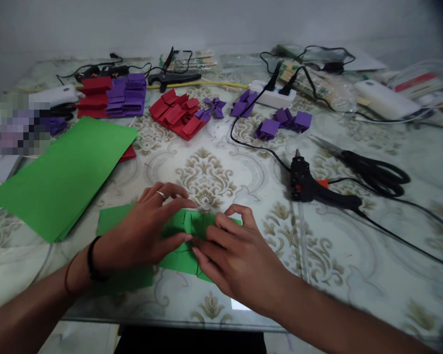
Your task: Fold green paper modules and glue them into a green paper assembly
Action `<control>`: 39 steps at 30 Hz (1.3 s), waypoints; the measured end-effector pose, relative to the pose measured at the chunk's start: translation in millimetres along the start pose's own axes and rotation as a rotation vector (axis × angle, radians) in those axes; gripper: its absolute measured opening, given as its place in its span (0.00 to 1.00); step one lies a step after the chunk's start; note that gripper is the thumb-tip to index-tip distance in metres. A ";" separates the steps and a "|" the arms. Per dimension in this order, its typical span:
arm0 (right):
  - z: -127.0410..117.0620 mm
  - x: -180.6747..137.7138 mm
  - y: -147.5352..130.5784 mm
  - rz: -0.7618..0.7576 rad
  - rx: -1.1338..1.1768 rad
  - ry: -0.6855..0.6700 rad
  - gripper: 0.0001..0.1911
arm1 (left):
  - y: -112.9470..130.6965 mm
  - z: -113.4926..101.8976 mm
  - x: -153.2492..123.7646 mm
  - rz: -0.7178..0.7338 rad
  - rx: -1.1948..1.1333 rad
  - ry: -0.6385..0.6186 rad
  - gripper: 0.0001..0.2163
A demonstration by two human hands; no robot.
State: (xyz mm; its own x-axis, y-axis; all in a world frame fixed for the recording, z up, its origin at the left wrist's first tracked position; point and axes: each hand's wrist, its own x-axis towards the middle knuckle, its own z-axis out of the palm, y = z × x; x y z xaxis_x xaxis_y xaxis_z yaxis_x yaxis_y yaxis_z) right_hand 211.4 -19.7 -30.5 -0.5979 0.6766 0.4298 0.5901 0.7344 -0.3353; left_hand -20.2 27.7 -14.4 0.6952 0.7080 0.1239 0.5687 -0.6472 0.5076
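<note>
A creased sheet of green paper lies on the table in front of me, its left part partly covered by my left arm. My left hand, with a ring on one finger, rests over the paper; its fingers arch apart and the thumb reaches to the crease at the middle. Against that same crease, my right hand has its thumb and curled fingers closed on the paper. The fingertips of both hands nearly meet there. Fold lines show near the paper's upper edge, while the right hand hides much of its right end.
Green sheets are stacked at left. Folded red pieces and purple pieces lie farther back. At right are a black glue gun, scissors and trailing cords. A white power strip stands behind.
</note>
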 end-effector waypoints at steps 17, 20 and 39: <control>-12.2 0.8 11.9 0.043 0.123 -0.059 0.20 | 6.3 24.3 0.3 -0.118 0.155 0.029 0.17; -15.5 3.1 18.6 0.126 0.161 -0.015 0.17 | 6.4 21.7 0.9 -0.097 0.144 0.033 0.17; -16.9 9.1 33.4 0.521 0.469 -0.117 0.14 | 3.4 16.2 -1.2 0.116 -0.053 0.073 0.22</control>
State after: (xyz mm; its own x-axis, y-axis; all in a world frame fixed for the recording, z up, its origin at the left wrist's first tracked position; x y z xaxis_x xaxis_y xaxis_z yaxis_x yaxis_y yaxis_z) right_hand 234.8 10.0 -23.6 -0.3719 0.9278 0.0311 0.5349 0.2415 -0.8096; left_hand -12.0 20.1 -26.7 0.7201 0.6490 0.2455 0.4608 -0.7118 0.5301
